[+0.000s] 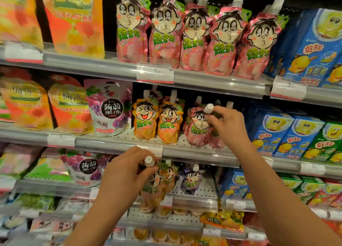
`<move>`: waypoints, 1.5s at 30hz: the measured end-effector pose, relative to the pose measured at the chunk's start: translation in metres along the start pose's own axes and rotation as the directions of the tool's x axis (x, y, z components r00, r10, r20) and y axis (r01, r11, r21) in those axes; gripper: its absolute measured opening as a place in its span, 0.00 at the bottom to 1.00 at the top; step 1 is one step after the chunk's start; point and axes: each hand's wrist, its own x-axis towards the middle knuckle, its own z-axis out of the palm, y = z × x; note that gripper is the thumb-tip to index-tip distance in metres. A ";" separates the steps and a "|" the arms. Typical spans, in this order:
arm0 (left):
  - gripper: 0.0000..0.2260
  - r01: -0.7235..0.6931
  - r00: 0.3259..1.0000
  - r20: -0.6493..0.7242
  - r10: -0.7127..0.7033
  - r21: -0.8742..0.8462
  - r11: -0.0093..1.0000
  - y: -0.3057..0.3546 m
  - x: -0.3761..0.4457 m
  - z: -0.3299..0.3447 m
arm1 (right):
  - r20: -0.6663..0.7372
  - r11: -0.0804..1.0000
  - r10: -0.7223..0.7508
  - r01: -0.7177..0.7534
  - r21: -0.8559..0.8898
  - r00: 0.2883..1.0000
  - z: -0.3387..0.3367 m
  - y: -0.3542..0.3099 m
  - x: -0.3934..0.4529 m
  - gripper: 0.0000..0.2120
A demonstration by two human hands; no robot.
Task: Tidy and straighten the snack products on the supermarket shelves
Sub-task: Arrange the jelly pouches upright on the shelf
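A: Supermarket aisle, grey metal shelves [203,79] with price tags, stacked tiers, all snack stock. Progress?

B: Partway, I'd say. Top tier looks finished: the row of five pink spouted jelly pouches with a cartoon face [194,38] stands upright and roughly in line. Middle tier, going left to right: orange plum-jelly bags [70,108], a white-and-purple grape konjac jelly bag [109,108], two orange spouted pouches with a winking face [157,121], all facing front. Past them it's in progress.

A: Hands?

B: Left hand [127,173] is curled round the neck of a pink spouted pouch [153,188] with a white cap, in front of the lower tier. Right hand [227,123] pinches the white-capped spout of another pink pouch [198,127] on the middle tier, leaning a little.

A: Left to do?

B: Seat both held pouches. Lower tier is sparse: a purple spouted pouch [190,181] stands alone, well apart from the rest. Bottom rows too blurred to judge.

A: Right side?

B: Blue cardboard snack boxes with a yellow fish [288,134], neat, packed touching; contents not visible.
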 end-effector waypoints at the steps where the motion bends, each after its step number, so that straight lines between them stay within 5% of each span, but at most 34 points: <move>1: 0.08 0.004 1.000 0.001 -0.004 -0.006 1.000 -0.002 -0.001 -0.001 | 0.032 1.000 0.016 -0.015 -0.018 0.999 0.006 0.004 0.001 0.06; 8: 0.08 0.028 0.999 0.022 -0.028 0.002 1.000 -0.011 0.001 0.007 | 0.035 0.993 0.104 -0.101 -0.065 0.994 0.009 0.001 0.003 0.14; 15: 0.08 0.082 0.994 0.072 -0.079 -0.038 0.996 -0.010 0.002 0.028 | -0.243 1.000 -0.015 0.018 0.012 0.970 -0.002 -0.024 -0.063 0.13; 18: 0.10 0.103 0.990 0.100 -0.097 -0.056 0.993 -0.010 -0.001 0.041 | 0.027 0.980 0.079 -0.082 0.180 0.997 0.010 -0.039 -0.111 0.08; 20: 0.10 0.107 0.986 0.133 -0.099 -0.056 0.993 -0.008 -0.003 0.049 | 0.323 0.963 0.113 -0.184 0.198 0.940 0.024 -0.045 -0.136 0.12; 23: 0.09 0.113 0.973 0.206 -0.102 -0.046 0.993 -0.004 -0.004 0.058 | 0.529 0.944 0.110 -0.255 0.209 0.841 0.047 -0.045 -0.163 0.17; 26: 0.09 0.131 0.960 0.260 -0.106 -0.081 0.988 -0.003 -0.008 0.066 | 0.492 0.914 0.146 -0.307 0.264 0.858 0.056 -0.037 -0.175 0.10; 34: 0.06 0.202 0.869 0.486 -0.097 -0.169 0.965 -0.027 -0.026 0.072 | 0.484 0.943 0.239 -0.319 0.091 0.842 0.069 -0.013 -0.198 0.07; 45: 0.09 0.325 0.908 0.214 -0.361 0.186 0.927 -0.130 0.024 0.110 | 0.408 0.901 0.373 -0.430 0.054 0.833 0.069 -0.006 -0.208 0.07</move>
